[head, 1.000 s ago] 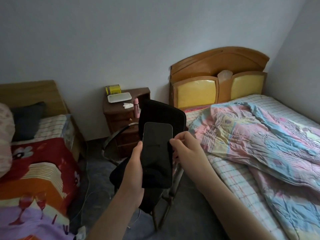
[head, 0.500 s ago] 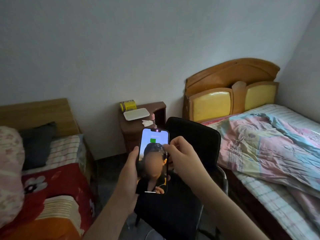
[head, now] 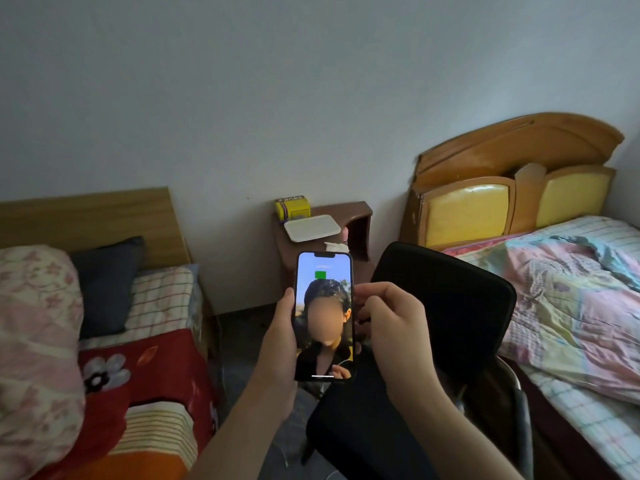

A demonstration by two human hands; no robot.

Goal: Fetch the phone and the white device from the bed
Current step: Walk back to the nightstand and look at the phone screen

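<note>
Glass-fronted phone (head: pixel 325 315): slim rounded slab, dark frame, screen lit, held upright in mid-air above the floor between two beds. Left hand (head: pixel 281 344) wraps it from behind, thumb laid along the left edge. Right hand (head: pixel 391 323) is curled loosely, fingertips (head: pixel 362 301) at the phone's right edge; whether they press it cannot be told.

Black chair (head: pixel 446 306): padded back, matte fabric, rounded corners, just behind the right hand; metal armrest loop at its right side.

Nightstand (head: pixel 360 216): dark brown wood, curved top, against the wall between the two headboards. On its top, at the back left corner, a yellow box (head: pixel 292 207); in front of that, a white device (head: pixel 312 227), flat, rectangular, rounded corners, smooth plastic.

Right bed (head: pixel 588 420): checked sheet; crumpled pastel patchwork quilt (head: pixel 568 306) across it; arched glossy wooden headboard (head: pixel 512 178) with two yellow padded panels.

Left bed (head: pixel 162 289): plain flat wood-grain headboard, checked sheet, dark blue pillow (head: pixel 104 282), pink floral pillow (head: pixel 34 323), red blanket (head: pixel 138 375) with flower print and orange stripes.
</note>
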